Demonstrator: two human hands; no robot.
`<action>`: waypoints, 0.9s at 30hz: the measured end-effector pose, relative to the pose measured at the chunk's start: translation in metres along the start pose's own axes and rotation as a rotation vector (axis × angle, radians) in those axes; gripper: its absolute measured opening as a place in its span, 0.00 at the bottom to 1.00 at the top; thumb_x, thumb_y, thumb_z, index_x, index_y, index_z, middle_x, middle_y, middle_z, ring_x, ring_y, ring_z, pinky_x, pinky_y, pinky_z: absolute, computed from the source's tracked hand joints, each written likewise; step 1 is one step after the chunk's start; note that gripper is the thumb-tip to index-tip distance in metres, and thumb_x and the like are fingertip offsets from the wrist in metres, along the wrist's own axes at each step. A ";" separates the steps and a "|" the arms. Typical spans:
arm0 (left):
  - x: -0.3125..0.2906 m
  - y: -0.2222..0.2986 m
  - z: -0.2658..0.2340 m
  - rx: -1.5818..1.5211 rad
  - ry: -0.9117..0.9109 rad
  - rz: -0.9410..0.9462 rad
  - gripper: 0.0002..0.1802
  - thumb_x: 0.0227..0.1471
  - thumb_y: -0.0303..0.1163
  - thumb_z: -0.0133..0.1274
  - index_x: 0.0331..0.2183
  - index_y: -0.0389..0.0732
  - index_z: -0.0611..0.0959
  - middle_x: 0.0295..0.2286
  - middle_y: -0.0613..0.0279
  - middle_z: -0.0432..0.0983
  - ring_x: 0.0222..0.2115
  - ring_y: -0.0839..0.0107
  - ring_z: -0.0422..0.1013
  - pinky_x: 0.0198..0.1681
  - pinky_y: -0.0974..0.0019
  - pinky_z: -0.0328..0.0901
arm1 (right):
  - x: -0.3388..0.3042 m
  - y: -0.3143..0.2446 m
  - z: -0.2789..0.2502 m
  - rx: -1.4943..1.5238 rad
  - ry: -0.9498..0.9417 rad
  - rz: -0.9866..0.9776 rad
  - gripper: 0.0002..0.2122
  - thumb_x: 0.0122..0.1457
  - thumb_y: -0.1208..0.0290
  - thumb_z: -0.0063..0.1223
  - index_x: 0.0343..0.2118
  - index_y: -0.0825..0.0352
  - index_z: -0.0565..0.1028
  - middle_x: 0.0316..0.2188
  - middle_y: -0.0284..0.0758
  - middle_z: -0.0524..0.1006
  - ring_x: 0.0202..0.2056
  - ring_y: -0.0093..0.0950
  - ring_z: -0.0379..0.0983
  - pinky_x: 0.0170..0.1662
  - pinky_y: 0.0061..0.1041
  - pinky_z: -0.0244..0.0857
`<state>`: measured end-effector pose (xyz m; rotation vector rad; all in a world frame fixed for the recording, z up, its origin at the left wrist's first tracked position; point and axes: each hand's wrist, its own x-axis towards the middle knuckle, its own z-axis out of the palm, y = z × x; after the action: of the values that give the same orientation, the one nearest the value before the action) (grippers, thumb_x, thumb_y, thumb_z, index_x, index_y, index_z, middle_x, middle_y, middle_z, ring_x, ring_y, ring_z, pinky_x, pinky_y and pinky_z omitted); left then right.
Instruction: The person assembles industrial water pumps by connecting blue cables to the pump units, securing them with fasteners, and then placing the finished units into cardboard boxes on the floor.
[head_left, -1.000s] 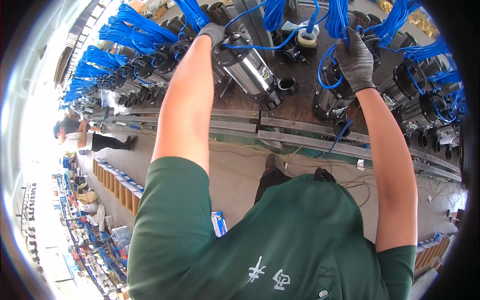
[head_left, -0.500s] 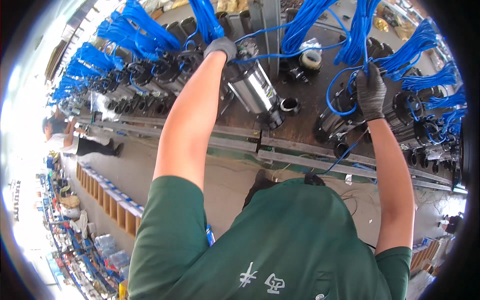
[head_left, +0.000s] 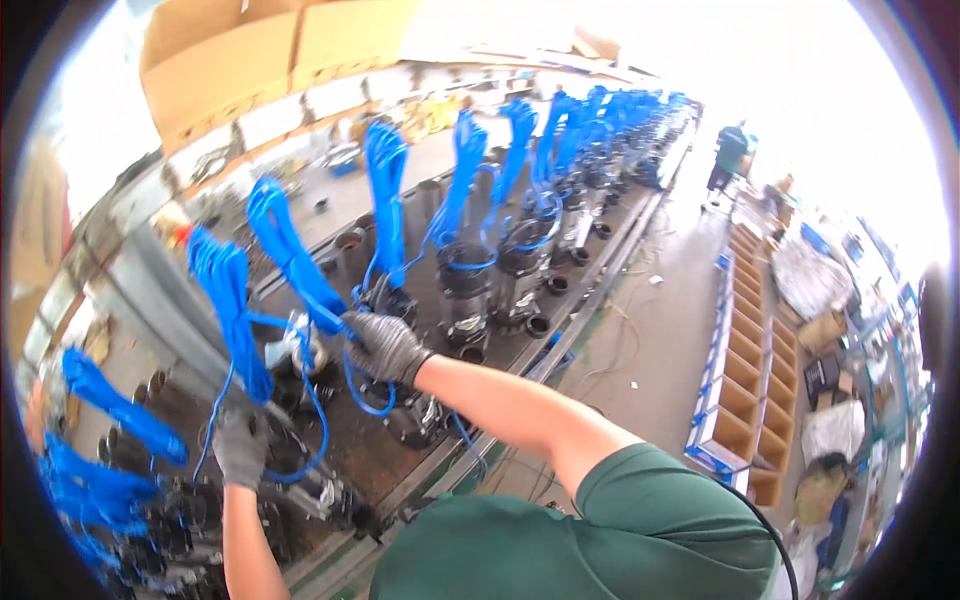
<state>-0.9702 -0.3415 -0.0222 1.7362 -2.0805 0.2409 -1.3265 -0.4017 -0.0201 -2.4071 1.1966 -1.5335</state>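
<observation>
My right hand, in a grey glove, is closed on the lower end of a coil of blue cable that leans up to the left. A loose cable loop hangs below this hand, beside a dark-topped metal pump. My left hand, gloved too, is at the foot of another blue cable coil, its fingers curled there and partly hidden. From that coil a cable loop bends right over a tilted silver pump on the bench.
Pumps with upright blue coils line the long bench into the distance. A grey metal post rises at left. Boxes with compartments stand on the floor at right. A person is far off in the aisle.
My view has swung to the right along the bench. Both hands now appear farther left in the picture and closer together, each still at a blue coil.
</observation>
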 end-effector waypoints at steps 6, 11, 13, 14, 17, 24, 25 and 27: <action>-0.011 0.033 -0.032 -0.355 -0.152 0.367 0.12 0.36 0.34 0.69 0.27 0.43 0.87 0.23 0.54 0.82 0.23 0.56 0.79 0.28 0.56 0.73 | -0.003 -0.005 -0.006 -0.058 -0.080 0.163 0.15 0.60 0.63 0.59 0.44 0.67 0.74 0.33 0.49 0.80 0.37 0.51 0.79 0.39 0.47 0.72; -0.030 -0.046 -0.005 -0.515 0.013 0.240 0.16 0.26 0.36 0.72 0.25 0.44 0.87 0.22 0.55 0.81 0.24 0.53 0.78 0.31 0.56 0.73 | 0.008 -0.015 0.001 -0.156 -0.131 0.291 0.17 0.60 0.60 0.58 0.46 0.67 0.73 0.35 0.49 0.80 0.38 0.51 0.79 0.40 0.47 0.73; -0.043 -0.059 -0.004 -0.556 0.092 0.183 0.18 0.28 0.35 0.72 0.27 0.42 0.86 0.23 0.56 0.82 0.25 0.52 0.79 0.31 0.55 0.73 | 0.005 -0.014 0.012 -0.217 -0.073 0.350 0.17 0.60 0.65 0.55 0.50 0.66 0.74 0.34 0.48 0.81 0.37 0.50 0.79 0.40 0.47 0.73; -0.049 -0.064 -0.003 -0.580 0.131 0.158 0.19 0.29 0.35 0.72 0.28 0.41 0.85 0.23 0.56 0.82 0.26 0.52 0.79 0.31 0.55 0.72 | 0.003 -0.016 0.011 -0.223 -0.059 0.347 0.17 0.60 0.66 0.56 0.51 0.67 0.74 0.35 0.48 0.81 0.37 0.50 0.79 0.40 0.47 0.73; -0.066 -0.051 -0.030 -0.419 -0.004 0.060 0.23 0.54 0.46 0.59 0.45 0.41 0.77 0.39 0.57 0.72 0.40 0.63 0.70 0.45 0.61 0.63 | 0.003 -0.026 0.008 -0.195 -0.064 0.339 0.19 0.59 0.67 0.56 0.52 0.68 0.73 0.37 0.48 0.81 0.38 0.49 0.80 0.41 0.44 0.75; -0.071 0.007 -0.064 -0.478 0.292 0.150 0.23 0.70 0.40 0.43 0.58 0.37 0.78 0.56 0.57 0.76 0.56 0.57 0.70 0.63 0.57 0.62 | -0.016 -0.014 0.002 -0.221 -0.007 0.326 0.17 0.61 0.66 0.55 0.51 0.67 0.73 0.37 0.48 0.81 0.38 0.49 0.80 0.40 0.46 0.74; -0.076 0.013 -0.074 -0.456 0.396 0.135 0.22 0.70 0.40 0.43 0.57 0.37 0.78 0.55 0.57 0.76 0.56 0.57 0.70 0.63 0.57 0.62 | -0.014 -0.015 0.004 -0.219 0.012 0.301 0.17 0.60 0.66 0.55 0.51 0.67 0.73 0.37 0.48 0.81 0.38 0.49 0.80 0.40 0.45 0.74; -0.093 0.010 -0.074 -0.441 0.456 0.113 0.22 0.69 0.40 0.44 0.56 0.38 0.78 0.54 0.57 0.76 0.54 0.57 0.71 0.61 0.56 0.63 | -0.013 -0.014 0.012 -0.213 0.047 0.259 0.18 0.60 0.66 0.56 0.51 0.67 0.73 0.38 0.48 0.81 0.38 0.49 0.80 0.40 0.45 0.75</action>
<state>-0.9523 -0.2273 0.0068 1.1768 -1.7345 0.1727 -1.3116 -0.3878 -0.0295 -2.2290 1.6835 -1.4565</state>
